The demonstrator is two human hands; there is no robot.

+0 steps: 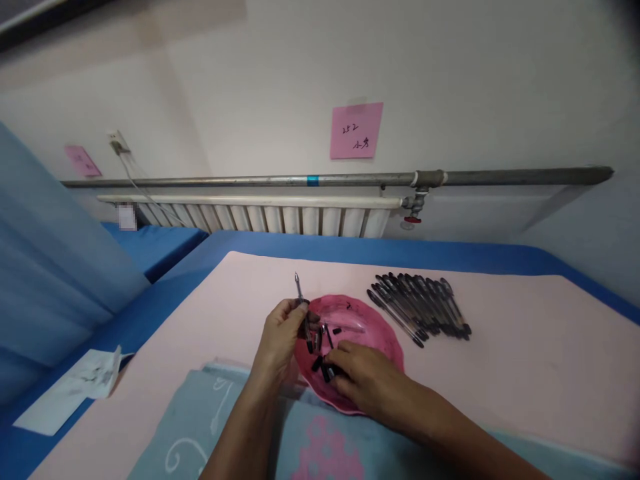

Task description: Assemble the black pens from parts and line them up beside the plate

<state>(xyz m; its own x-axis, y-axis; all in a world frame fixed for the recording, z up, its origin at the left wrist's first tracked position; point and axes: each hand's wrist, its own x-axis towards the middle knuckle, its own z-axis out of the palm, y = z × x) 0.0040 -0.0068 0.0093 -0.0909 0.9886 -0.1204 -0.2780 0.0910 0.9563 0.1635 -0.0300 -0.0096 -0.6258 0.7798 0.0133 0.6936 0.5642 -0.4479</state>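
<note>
My left hand (286,333) pinches an uncapped pen (299,288) with a clear barrel, its tip pointing up and away above the left rim of a pink plate (385,333). Low over that plate, my right hand (367,380) has its fingers bent and closed on a black pen cap (327,373); the fingers partly hide it. Other small black pen parts (337,331) and a thin clear tube (353,327) lie in the plate. Right of it, several capped black pens (417,303) lie side by side in a slanted row.
A pale pink sheet (525,347) covers the blue table (370,248). Blue-green patterned cloth (200,413) lies along the near edge. White paper (75,387) rests at left beside a blue curtain (50,267). Behind stand a radiator (300,220) and a pipe (240,181).
</note>
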